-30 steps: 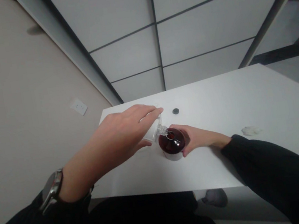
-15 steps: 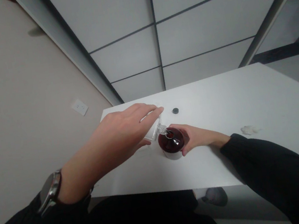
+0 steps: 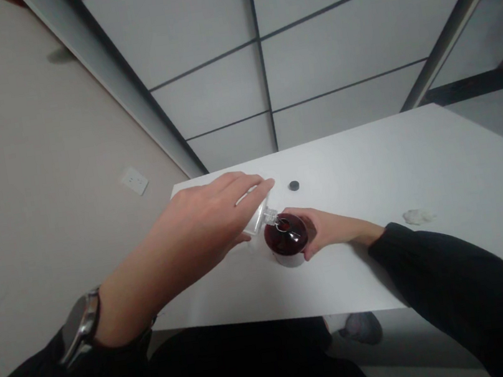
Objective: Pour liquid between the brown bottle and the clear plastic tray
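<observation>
Holding clear bottle (image 3: 254, 221) in left hand (image 3: 208, 217), with fingers wrapped over it and thumb on near side; mostly hidden under palm. Tipped over above desk (image 3: 230, 295), with long axis running left to right and sloping down at neck end. Pointing mouth right and down, straight at opening of brown bottle (image 3: 285, 243); cannot tell if touching rim, nor if any liquid is running. Gripping brown bottle in right hand (image 3: 321, 231), with fingers curled round its right side, spread about as wide as its body. Upright on desk, with long axis vertical, mouth up, pale band low on side. Also on desk: dark cap (image 3: 294, 186) just beyond both bottles, and crumpled white scrap (image 3: 419, 216) well off to right, near right sleeve (image 3: 453, 272). On left wrist: watch (image 3: 75, 322).
</observation>
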`<state>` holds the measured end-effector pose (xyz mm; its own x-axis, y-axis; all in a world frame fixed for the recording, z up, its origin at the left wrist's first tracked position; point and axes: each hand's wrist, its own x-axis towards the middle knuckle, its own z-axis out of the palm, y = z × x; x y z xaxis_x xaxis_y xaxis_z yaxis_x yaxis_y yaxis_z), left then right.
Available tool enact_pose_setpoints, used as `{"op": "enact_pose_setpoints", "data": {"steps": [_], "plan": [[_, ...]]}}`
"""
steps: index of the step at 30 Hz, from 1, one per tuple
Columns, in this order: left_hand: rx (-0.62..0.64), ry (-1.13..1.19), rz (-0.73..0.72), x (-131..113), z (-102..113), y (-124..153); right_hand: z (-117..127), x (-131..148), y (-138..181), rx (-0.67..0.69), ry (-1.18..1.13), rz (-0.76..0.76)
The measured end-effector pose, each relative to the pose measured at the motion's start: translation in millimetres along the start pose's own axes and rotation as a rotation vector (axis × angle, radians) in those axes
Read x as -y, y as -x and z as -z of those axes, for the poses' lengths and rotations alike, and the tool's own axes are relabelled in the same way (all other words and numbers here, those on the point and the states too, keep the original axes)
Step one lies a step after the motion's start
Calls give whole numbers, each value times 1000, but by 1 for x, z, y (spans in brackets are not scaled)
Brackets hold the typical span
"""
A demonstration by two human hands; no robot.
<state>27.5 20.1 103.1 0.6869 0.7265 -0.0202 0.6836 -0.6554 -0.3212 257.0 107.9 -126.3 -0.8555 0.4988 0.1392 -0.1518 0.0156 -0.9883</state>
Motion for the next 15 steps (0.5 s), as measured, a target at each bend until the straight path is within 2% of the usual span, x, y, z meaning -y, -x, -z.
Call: {"op": "enact_pose_setpoints", "data": {"steps": [15], "plan": [[-7,-9,7,-7,6,-3,0,-2,1,-2,7,4]]}}
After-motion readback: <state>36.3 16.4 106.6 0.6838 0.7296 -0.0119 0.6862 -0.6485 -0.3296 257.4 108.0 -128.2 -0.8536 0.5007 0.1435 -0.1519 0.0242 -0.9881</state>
